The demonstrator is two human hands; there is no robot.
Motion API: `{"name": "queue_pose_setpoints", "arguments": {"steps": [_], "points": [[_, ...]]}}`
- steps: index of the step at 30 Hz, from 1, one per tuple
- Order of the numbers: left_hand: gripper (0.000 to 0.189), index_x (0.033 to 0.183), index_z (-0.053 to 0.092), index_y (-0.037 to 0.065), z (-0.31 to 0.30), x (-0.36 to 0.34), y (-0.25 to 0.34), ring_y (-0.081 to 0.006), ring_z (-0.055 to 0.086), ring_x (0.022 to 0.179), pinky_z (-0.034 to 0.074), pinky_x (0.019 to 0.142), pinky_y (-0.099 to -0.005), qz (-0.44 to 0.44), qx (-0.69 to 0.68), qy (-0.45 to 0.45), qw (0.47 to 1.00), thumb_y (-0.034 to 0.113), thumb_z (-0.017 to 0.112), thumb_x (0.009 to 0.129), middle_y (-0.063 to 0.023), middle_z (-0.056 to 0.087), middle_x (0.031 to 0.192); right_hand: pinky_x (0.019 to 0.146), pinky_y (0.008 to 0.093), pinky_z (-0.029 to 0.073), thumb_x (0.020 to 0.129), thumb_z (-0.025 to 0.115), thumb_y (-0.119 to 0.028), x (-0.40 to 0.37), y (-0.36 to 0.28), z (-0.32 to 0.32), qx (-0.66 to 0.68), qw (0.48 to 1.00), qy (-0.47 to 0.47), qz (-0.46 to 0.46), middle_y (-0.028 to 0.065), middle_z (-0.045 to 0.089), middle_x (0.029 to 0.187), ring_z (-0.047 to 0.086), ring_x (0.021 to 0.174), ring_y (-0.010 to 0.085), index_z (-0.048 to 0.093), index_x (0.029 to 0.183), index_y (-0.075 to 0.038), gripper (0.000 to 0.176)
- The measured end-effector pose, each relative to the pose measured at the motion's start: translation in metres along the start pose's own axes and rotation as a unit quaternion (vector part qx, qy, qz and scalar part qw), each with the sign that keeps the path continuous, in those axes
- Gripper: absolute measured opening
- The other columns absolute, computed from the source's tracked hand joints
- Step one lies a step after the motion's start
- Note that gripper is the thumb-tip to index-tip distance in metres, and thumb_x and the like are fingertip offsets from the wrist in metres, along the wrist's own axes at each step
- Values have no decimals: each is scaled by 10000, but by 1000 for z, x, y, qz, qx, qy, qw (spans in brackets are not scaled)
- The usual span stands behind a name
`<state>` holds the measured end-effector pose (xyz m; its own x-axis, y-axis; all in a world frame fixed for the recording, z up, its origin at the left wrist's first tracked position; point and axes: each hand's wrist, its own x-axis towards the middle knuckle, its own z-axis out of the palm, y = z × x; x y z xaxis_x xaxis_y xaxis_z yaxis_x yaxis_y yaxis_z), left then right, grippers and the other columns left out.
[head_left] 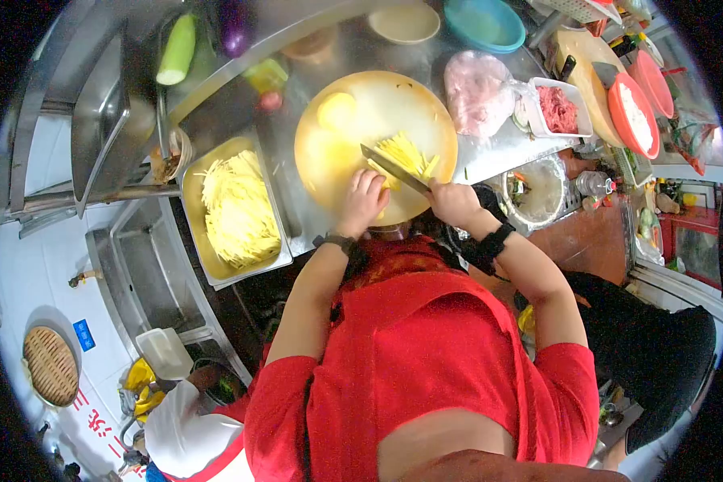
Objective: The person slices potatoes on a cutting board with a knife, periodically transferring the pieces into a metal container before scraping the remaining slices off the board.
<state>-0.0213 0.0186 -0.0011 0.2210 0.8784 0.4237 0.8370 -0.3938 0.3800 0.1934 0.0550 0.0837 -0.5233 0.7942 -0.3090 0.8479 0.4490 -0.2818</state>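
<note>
My right hand [455, 205] is closed round the handle of a kitchen knife [395, 169]. Its blade slants up and left across a round cutting board [321, 104]. My left hand [363, 201] has its fingers curled down on yellow potato slices [390, 181], close beside the blade and partly hiding them. Cut potato strips [404, 151] lie in a pile on the far side of the blade. A pale yellow potato piece [337, 110] sits at the board's upper left. Left of the board, a metal tray [194, 229] is heaped with potato strips [237, 209].
A plastic bag [478, 92] and a white container of minced meat [557, 109] stand right of the board. Behind are a beige bowl [404, 22] and a blue basin [485, 24]. A lined bin [536, 193] is lower right. People stand close on both sides.
</note>
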Motion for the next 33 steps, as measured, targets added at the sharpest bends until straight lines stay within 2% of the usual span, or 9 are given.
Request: {"name": "queue_pose_setpoints", "arguments": {"steps": [5,18,20,21,23,25,27,30,33], "points": [[368,1033,544,55,-1,-7,4,-321,419,1079,360,943,-406,-30,-13,8,999,195,679,720,-100,473,1085,475,434,476,875,478,-297,-3,0,23,29,999,39,-11,166,590,581,602,528,335,493,849,-24,275],[361,999,507,51,6,-10,-3,-330,422,1071,363,924,-425,-39,-20,20,999,186,691,720,-131,436,1096,476,434,476,870,473,-271,10,6,33,7,999,49,-16,169,590,584,600,526,339,496,859,-20,252],[375,1029,514,51,-2,-13,0,-330,420,1078,358,927,-428,-65,-23,-39,997,191,686,727,-123,436,1110,468,435,473,869,474,-271,10,10,29,-27,998,42,-44,167,589,581,594,516,341,486,858,-17,255],[375,1029,514,51,-6,-13,2,-330,420,1078,358,927,-428,-64,-22,-36,997,191,686,727,-123,436,1110,468,435,473,869,474,-271,8,7,20,-28,998,45,-45,167,589,581,594,516,341,486,858,-17,255],[400,1085,516,49,-16,-19,3,-331,415,1091,355,930,-425,-45,-8,-15,999,188,671,744,-121,443,1144,500,420,498,797,457,-149,-5,-3,1,2,999,15,-32,173,619,651,628,570,313,503,897,-21,169],[408,1115,511,49,-25,-24,1,-336,418,1094,361,928,-422,-23,-2,-25,999,178,656,756,-121,446,1161,497,417,498,795,455,-141,-5,-4,13,0,999,8,-36,172,619,651,628,568,311,494,916,-24,173],[418,1144,505,49,-28,-30,3,-340,420,1097,366,926,-420,3,2,-35,999,167,642,768,-121,450,1178,462,434,468,873,470,-250,3,-1,33,15,999,27,-34,160,587,575,595,517,338,473,879,-21,229],[398,1158,501,44,-32,-30,2,-354,424,1111,371,935,-414,-10,-27,-51,998,129,614,787,-131,455,1185,462,404,490,819,451,-154,4,2,21,-24,999,3,-45,149,607,599,622,540,302,482,909,-22,162],[382,1159,500,39,-35,-23,6,-365,428,1121,380,936,-418,1,-28,-40,999,102,598,795,-140,447,1187,455,403,488,834,441,-162,-7,-9,-3,-24,999,6,-43,140,615,611,623,535,293,479,904,-19,163]]}}
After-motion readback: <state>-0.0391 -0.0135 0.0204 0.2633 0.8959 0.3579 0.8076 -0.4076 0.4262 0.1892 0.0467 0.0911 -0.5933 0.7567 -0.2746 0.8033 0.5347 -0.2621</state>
